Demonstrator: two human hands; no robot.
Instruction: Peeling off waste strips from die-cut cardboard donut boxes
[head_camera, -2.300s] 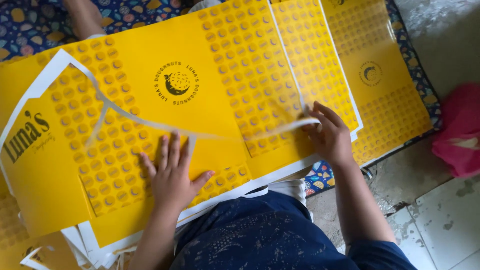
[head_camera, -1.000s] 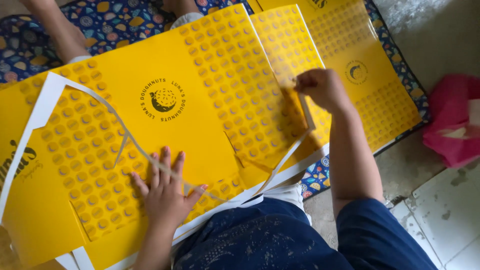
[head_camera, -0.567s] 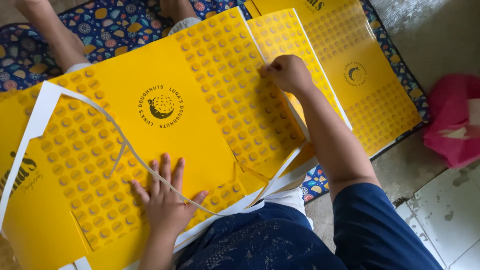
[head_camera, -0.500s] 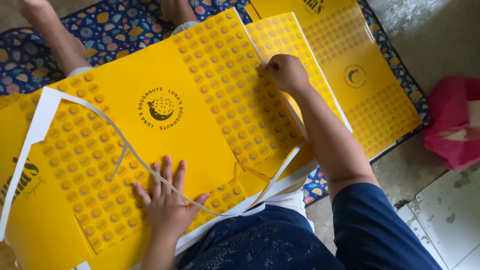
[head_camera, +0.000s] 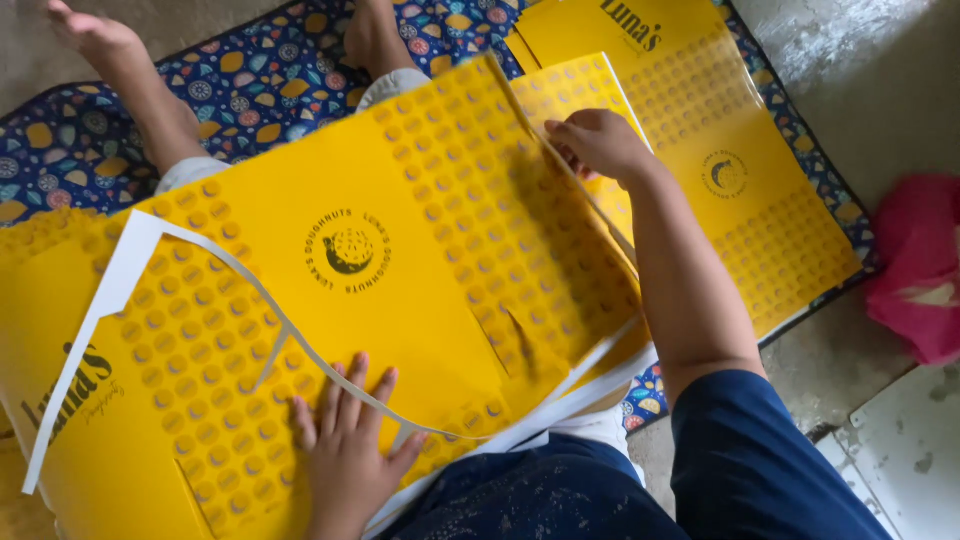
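Note:
A large yellow die-cut cardboard sheet (head_camera: 420, 200) with rows of round marks and a round dark emblem lies across my lap. My left hand (head_camera: 350, 450) presses flat on its near edge, fingers spread. A thin white trim strip (head_camera: 135, 255) loops loose over the sheet's left part and runs under that hand's fingers. My right hand (head_camera: 600, 140) is at the sheet's far right edge, fingers pinched on the strip where it still follows that edge. The edge there is lifted a little.
More yellow printed sheets (head_camera: 740, 170) lie to the right on a blue patterned mat (head_camera: 270, 65). Bare legs (head_camera: 130, 75) stretch out beyond the sheet. A pink bundle (head_camera: 920, 270) sits on the concrete floor at right, with a white tile (head_camera: 900, 450) near it.
My right hand went from the sheet's near right edge up along it to the far corner, pulling the white strip. The sheet shifted toward me. The left hand stayed pressed down.

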